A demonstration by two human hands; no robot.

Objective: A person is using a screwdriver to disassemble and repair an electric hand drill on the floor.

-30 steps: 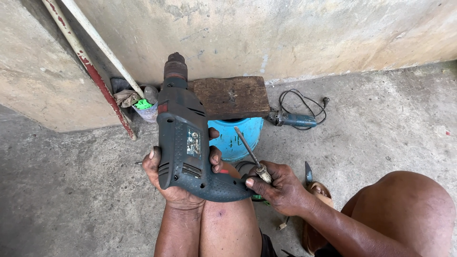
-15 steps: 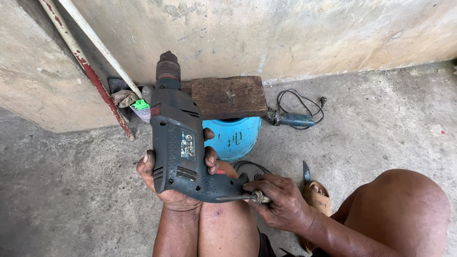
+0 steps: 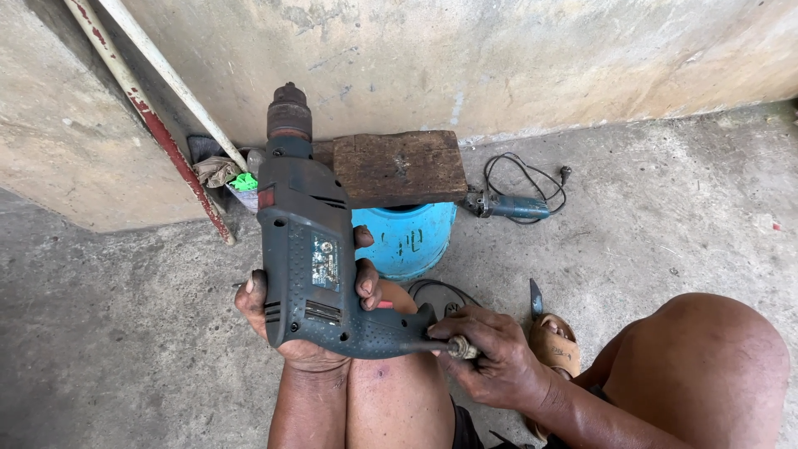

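The left hand point(image 3: 287, 320) wraps around the body of a dark grey-green electric drill point(image 3: 312, 254), held above the person's knee with its chuck pointing up toward the wall point(image 3: 465, 50). The right hand point(image 3: 495, 357) is closed on a screwdriver point(image 3: 453, 346) whose tip meets the butt of the drill's handle. Behind the drill, a worn wooden board point(image 3: 399, 166) lies on a blue bucket point(image 3: 407, 241), and a small blue power tool point(image 3: 511, 206) with a coiled cord rests on the concrete floor point(image 3: 648, 208)
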